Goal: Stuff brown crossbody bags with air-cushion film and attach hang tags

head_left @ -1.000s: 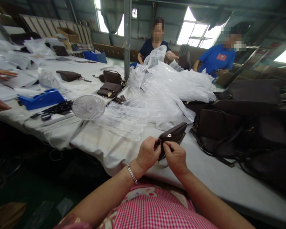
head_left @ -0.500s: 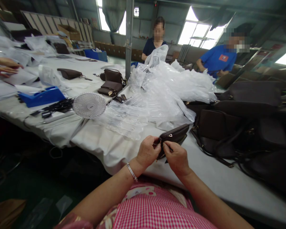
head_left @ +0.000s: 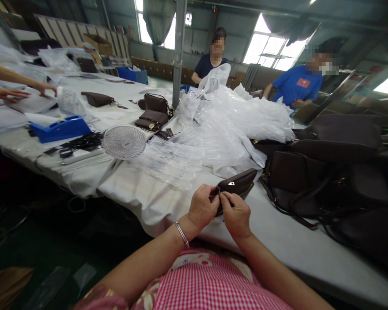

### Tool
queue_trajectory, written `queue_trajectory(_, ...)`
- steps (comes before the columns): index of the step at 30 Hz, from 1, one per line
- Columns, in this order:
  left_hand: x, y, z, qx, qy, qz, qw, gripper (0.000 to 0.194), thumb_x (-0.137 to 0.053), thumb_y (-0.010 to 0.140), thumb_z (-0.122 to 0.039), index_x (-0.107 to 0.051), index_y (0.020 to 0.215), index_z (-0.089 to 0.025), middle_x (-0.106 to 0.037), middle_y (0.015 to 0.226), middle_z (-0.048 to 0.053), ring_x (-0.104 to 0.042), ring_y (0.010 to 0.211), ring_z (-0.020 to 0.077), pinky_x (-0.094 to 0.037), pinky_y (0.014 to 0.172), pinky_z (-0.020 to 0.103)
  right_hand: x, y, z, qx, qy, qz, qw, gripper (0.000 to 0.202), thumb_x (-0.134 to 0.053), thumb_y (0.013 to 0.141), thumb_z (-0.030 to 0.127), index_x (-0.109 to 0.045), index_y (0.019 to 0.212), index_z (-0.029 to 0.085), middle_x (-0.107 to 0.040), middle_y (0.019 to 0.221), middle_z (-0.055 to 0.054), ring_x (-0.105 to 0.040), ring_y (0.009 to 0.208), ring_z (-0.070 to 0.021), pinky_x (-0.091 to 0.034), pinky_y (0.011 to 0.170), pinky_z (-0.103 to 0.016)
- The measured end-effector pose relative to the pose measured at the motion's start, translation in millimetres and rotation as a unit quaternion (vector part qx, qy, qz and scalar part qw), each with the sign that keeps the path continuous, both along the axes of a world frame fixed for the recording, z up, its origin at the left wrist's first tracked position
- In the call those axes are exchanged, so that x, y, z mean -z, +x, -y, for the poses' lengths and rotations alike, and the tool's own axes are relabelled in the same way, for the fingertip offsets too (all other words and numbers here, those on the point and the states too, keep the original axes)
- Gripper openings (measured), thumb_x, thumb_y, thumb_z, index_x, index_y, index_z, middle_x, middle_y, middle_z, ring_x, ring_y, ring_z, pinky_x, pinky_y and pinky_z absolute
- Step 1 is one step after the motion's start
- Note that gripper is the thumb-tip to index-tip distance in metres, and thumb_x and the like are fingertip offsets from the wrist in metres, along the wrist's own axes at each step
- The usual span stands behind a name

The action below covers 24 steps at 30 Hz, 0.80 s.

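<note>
A small dark brown handbag (head_left: 241,181) with a bright metal emblem is tilted at the table's front edge. My left hand (head_left: 203,204), a silver bangle on its wrist, is closed on the bag's near left corner. Close against it, my right hand (head_left: 236,213) pinches at the same corner, where a tiny gold-coloured fitting shows. Whatever lies between the right fingertips is mostly hidden. Just beyond the bag, clear plastic bags (head_left: 213,142) lie heaped on the white-covered table (head_left: 132,183).
Dark brown bags (head_left: 294,176) with straps are piled on the right. A round white fan (head_left: 124,142), a blue tape dispenser (head_left: 60,129) and another brown bag (head_left: 153,112) stand left. A co-worker's hands (head_left: 29,90) reach in at far left; two people stand behind the heap.
My right hand has shifted slightly left, closer to my left hand at the bag's corner. At far left, a co-worker's hand has moved right over white sheets.
</note>
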<state>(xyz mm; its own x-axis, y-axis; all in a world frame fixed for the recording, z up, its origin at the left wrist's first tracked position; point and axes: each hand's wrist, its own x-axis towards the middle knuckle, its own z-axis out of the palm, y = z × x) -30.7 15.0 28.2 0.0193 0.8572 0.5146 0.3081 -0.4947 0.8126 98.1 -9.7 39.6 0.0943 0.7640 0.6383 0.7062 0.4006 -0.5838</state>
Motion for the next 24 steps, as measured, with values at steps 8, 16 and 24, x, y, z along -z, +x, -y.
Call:
queue_trajectory(8, 2.9, -2, 8, 0.013, 0.007, 0.014, 1.0, 0.02, -0.059, 0.085, -0.012, -0.067, 0.103, -0.019, -0.067, 0.096, 0.006, -0.065, 0.089, 0.0184, -0.058, 0.076, 0.03, -3.5, -4, 7, -0.039, -0.063, -0.103, 0.992, 0.022, -0.059, 0.091, 0.032, -0.076, 0.095, 0.02, -0.071, 0.087, -0.006, -0.066, 0.083, -0.0203, -0.054, 0.078, -0.033)
queue_trajectory(16, -4.3, -7, 10, 0.028, -0.029, 0.037, 0.999, 0.017, -0.06, 0.09, -0.019, -0.073, 0.1, -0.021, -0.072, 0.093, 0.005, -0.068, 0.088, 0.0178, -0.056, 0.079, 0.03, -5.9, 7, 2, -0.067, -0.103, -0.113, 0.986, 0.021, -0.062, 0.087, 0.032, -0.077, 0.094, 0.02, -0.072, 0.089, -0.005, -0.067, 0.084, -0.0203, -0.054, 0.078, -0.033)
queue_trajectory(24, -15.8, -9, 4, 0.034, -0.096, 0.059, 0.993, 0.013, -0.062, 0.088, -0.022, -0.075, 0.088, -0.019, -0.075, 0.084, 0.003, -0.068, 0.077, 0.0168, -0.054, 0.07, 0.027, -5.2, 9, 1, -0.061, -0.088, -0.1, 0.989, 0.021, -0.06, 0.088, 0.031, -0.077, 0.093, 0.021, -0.071, 0.085, -0.005, -0.067, 0.081, -0.0201, -0.055, 0.076, -0.033)
